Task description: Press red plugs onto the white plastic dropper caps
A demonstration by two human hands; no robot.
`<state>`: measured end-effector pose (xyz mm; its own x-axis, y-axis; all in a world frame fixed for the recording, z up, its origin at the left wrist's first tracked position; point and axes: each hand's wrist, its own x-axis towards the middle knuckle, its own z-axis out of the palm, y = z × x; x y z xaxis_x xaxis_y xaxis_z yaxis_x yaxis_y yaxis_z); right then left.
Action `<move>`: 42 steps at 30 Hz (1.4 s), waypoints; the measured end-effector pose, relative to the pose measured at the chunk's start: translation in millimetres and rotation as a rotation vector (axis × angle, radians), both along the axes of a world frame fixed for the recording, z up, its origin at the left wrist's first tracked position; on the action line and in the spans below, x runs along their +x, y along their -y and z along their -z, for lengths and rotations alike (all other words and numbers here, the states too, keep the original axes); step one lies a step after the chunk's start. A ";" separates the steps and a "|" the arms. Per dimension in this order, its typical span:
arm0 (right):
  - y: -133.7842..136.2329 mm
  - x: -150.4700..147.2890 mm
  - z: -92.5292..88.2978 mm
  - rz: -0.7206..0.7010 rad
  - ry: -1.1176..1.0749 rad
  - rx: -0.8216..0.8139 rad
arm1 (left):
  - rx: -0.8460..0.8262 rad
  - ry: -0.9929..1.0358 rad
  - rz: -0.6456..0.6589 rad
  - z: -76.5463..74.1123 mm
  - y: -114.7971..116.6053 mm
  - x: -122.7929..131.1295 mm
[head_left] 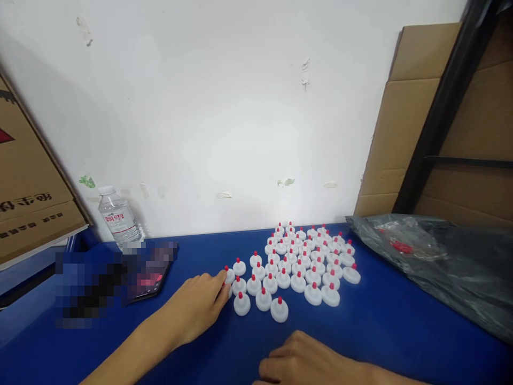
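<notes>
Many small white plastic caps with red tips (298, 280) stand upright in a close group on the blue table. At the group's left edge my left hand (200, 305) is closed, thumb and fingers pinching a white cap with a red tip (230, 291), which they partly hide. My right hand (298, 358) is low in the view, in front of the group and apart from it. Its fingers are curled in; what they hold, if anything, is hidden. A white cap (279, 310) at the group's front stands closest to it.
A dark phone (154, 272) and a water bottle (120, 216) are at the left, beside a cardboard box (32, 176). A grey plastic bag (452, 272) covers the right side, with a clear bag of red pieces (401, 246) on it. A white wall (224, 117) rises behind.
</notes>
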<state>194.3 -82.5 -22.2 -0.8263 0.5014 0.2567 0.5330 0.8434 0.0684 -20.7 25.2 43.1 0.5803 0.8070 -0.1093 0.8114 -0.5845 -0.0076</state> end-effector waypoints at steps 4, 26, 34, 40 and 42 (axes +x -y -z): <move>0.5 0.1 0.0 0.007 0.000 0.011 | 0.008 0.004 -0.004 1.3 -0.8 0.2; 1.6 -0.3 -2.9 0.012 0.031 -0.023 | 0.016 -0.005 0.018 2.3 0.1 -0.6; 1.7 -0.4 -2.6 0.020 0.024 -0.007 | 0.026 -0.007 0.012 3.0 -0.8 -0.3; 1.5 0.0 -3.7 0.007 0.017 -0.012 | 0.023 -0.015 0.018 3.6 -0.8 -0.5; 1.5 0.3 -4.7 0.005 0.018 -0.017 | 0.026 -0.029 0.020 3.0 -0.2 -0.4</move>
